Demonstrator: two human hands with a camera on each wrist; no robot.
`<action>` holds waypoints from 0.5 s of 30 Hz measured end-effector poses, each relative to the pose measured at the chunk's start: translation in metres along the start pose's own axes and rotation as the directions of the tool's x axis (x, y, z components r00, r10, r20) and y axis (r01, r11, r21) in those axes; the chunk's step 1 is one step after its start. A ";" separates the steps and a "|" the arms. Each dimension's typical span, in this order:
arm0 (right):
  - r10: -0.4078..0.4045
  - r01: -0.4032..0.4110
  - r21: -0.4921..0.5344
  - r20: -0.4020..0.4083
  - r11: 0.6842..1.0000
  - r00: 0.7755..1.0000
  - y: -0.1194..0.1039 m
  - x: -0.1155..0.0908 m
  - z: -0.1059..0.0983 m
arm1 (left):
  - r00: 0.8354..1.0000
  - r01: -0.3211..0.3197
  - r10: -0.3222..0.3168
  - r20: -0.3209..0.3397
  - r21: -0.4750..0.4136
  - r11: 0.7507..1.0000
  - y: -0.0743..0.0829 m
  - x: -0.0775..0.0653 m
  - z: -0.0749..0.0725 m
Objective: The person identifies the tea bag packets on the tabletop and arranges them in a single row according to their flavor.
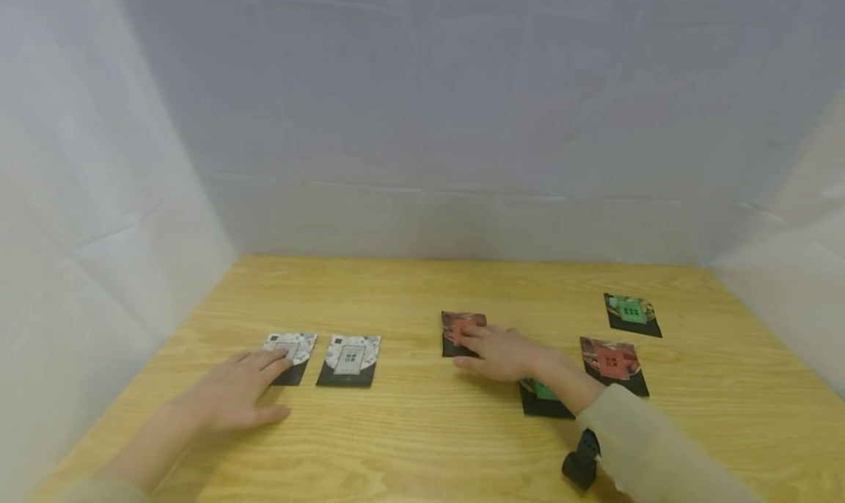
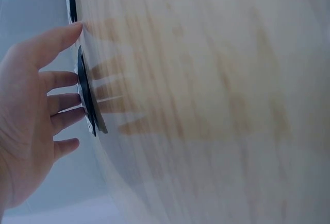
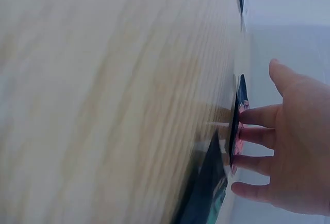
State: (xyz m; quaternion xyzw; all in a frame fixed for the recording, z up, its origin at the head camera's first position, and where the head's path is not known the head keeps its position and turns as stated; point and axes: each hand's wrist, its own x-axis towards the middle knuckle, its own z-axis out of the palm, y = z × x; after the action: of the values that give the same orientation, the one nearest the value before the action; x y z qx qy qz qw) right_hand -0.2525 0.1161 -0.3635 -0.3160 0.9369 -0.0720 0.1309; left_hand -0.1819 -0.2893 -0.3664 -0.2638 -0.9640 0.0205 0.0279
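Note:
My left hand [image 1: 236, 394] lies with straight fingers on a white and black packet [image 1: 298, 347] at the table's left; the left wrist view shows its fingertips touching that packet [image 2: 88, 98]. Just right of it is a second white and black packet [image 1: 349, 361], apart from the hand. With fingers extended, my right hand [image 1: 505, 353] touches a red and black packet [image 1: 454, 336] near the middle. A green and black packet [image 1: 546, 400] lies under the right wrist, partly hidden by it.
Another red packet [image 1: 614, 367] lies right of the right forearm, and a green packet [image 1: 631, 314] sits farther back. A black device [image 1: 582, 460] is strapped at the right sleeve. White sheeting [image 1: 422, 122] walls the wooden table [image 1: 409, 444] at the back and sides.

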 end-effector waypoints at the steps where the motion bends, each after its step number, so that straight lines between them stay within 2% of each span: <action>1: -0.003 0.003 0.000 0.008 1.000 1.000 -0.003 0.001 0.000 | 1.000 -0.001 0.001 -0.001 0.000 1.000 0.000 0.000 0.000; 7: -0.029 0.029 -0.010 0.040 1.000 0.999 -0.019 0.003 0.001 | 1.000 -0.008 0.008 -0.012 -0.002 1.000 0.000 0.000 0.000; 15: -0.104 0.106 -0.068 0.033 0.992 0.994 -0.034 0.005 0.007 | 1.000 -0.005 0.005 -0.015 -0.008 1.000 -0.001 -0.001 0.000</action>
State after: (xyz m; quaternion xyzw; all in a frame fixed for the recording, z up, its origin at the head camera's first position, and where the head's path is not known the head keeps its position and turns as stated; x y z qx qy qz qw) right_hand -0.2344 0.0858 -0.3637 -0.3700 0.9190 -0.0416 0.1295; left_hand -0.1818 -0.2903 -0.3668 -0.2664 -0.9632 0.0147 0.0338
